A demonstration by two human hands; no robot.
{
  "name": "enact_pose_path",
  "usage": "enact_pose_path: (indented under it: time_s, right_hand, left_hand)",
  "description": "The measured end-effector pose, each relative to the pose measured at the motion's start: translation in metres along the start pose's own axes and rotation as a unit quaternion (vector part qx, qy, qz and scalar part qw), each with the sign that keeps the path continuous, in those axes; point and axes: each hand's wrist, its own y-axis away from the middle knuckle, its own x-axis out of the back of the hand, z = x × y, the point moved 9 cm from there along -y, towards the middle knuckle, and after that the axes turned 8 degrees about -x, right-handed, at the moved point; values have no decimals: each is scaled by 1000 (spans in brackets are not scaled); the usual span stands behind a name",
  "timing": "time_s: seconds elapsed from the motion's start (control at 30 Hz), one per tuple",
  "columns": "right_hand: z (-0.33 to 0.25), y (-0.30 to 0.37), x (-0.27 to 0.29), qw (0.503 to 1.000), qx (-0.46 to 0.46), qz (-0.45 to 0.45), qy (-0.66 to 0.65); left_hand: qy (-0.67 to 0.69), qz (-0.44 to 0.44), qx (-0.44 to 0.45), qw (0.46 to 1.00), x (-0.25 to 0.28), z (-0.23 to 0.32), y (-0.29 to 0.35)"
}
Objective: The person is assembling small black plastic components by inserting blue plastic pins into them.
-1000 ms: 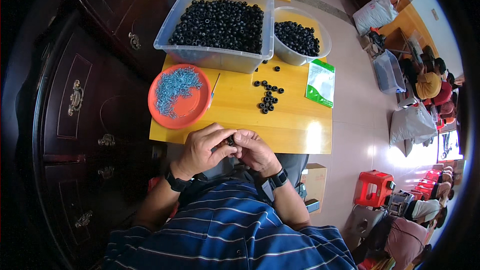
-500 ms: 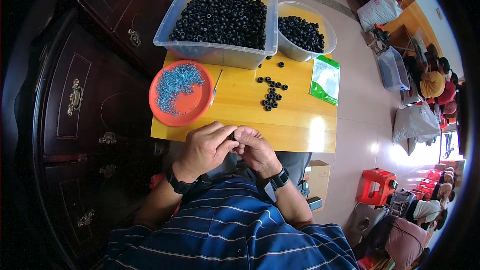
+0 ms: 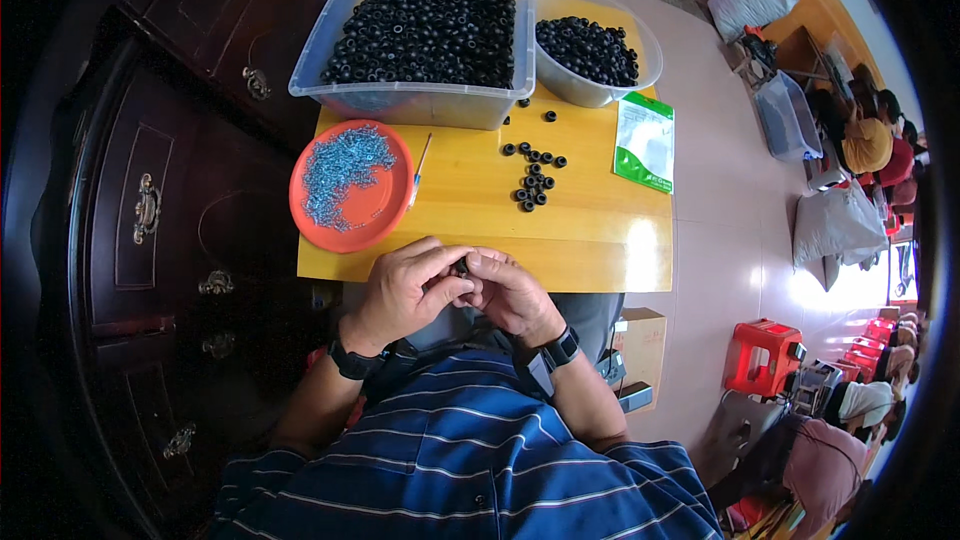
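My left hand (image 3: 412, 288) and my right hand (image 3: 512, 292) meet at the table's near edge, fingers closed around one small black ring-like part (image 3: 461, 267). Fingertips hide most of that part. Beyond them, to the left, an orange plate (image 3: 388, 221) carries a heap of small shiny bluish metal pieces (image 3: 340, 172). Beside the plate lies a thin pointed tool (image 3: 421, 168) with a pale handle. Several loose black ring parts (image 3: 534, 181) are scattered on the yellow table (image 3: 455, 240).
A large clear bin (image 3: 420, 97) and a round clear tub (image 3: 590, 95), both with many black parts, stand at the back. A green-and-white packet (image 3: 645, 140) lies at the right edge. Dark drawers (image 3: 140, 190) border the left; a red stool (image 3: 762, 355) and other people are right.
The whole view has shifted slightly. Both hands stay together at the same black part, with a small change in finger position.
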Motion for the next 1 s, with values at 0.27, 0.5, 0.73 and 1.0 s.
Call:
enact_pose_path:
  time_s: [0.27, 0.5, 0.73, 1.0]
  right_hand:
    - [-1, 0, 5, 999, 34, 30, 30]
    - [2, -2, 13, 998, 50, 42, 24]
    - [-1, -1, 10, 997, 64, 42, 19]
    - [4, -2, 13, 998, 52, 37, 13]
  left_hand:
    - [-40, 2, 19, 999, -1, 0, 2]
    - [-35, 23, 22, 999, 1, 0, 4]
    - [-63, 42, 17, 997, 3, 2, 3]
    - [-56, 17, 31, 998, 1, -2, 3]
